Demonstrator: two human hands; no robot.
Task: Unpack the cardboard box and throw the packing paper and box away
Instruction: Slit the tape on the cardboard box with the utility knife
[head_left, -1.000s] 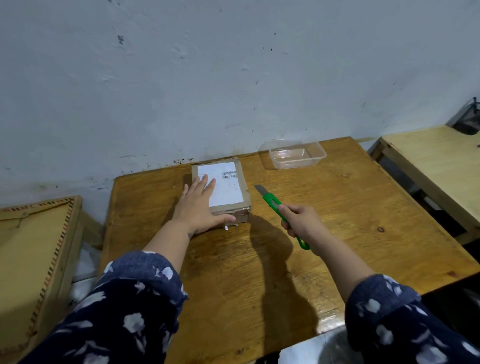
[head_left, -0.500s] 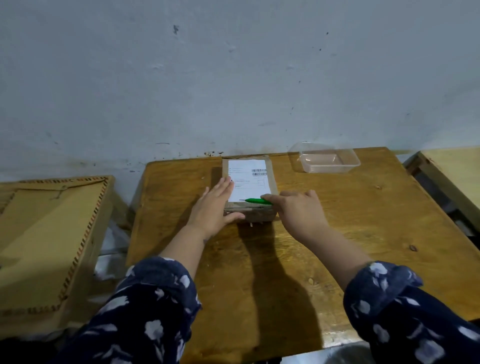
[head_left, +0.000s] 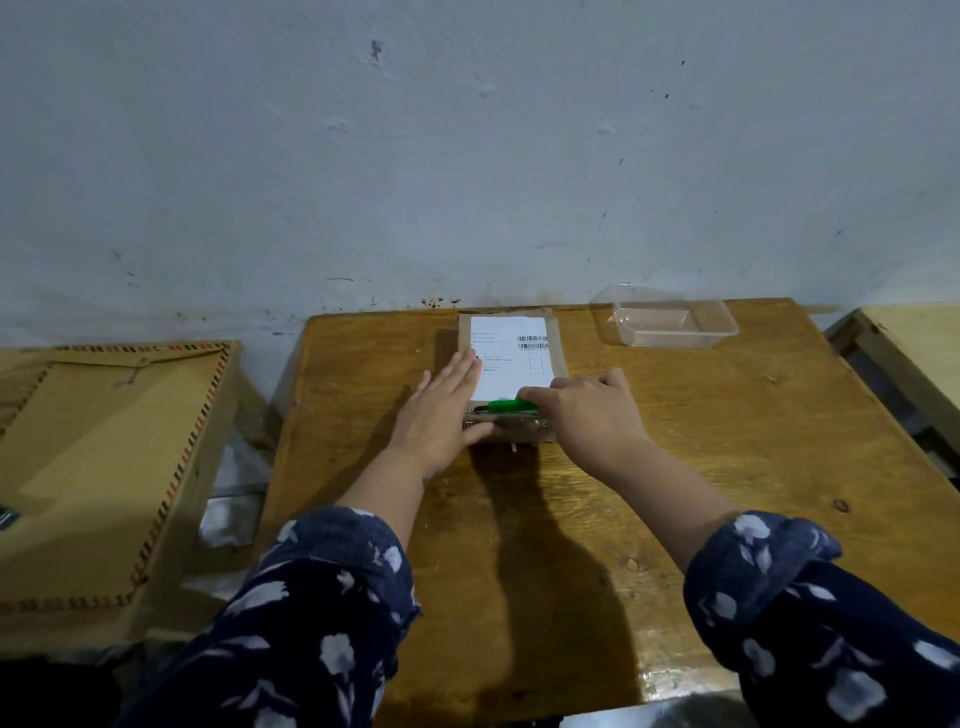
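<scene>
A small cardboard box with a white shipping label lies flat on the wooden table, near the wall. My left hand presses flat on the box's left side, fingers straight and thumb along the near edge. My right hand grips a green utility knife and holds it across the box's near edge, blade pointing left. Most of the knife handle is hidden in my fist.
A clear plastic container stands at the table's back right. A tan woven-edged box or case sits left of the table. Another pale wooden table is at the right. The wall runs directly behind.
My right hand brought the green knife from the open table over to the box's near edge and has slid it slightly left. My left hand stayed flat on the box.
</scene>
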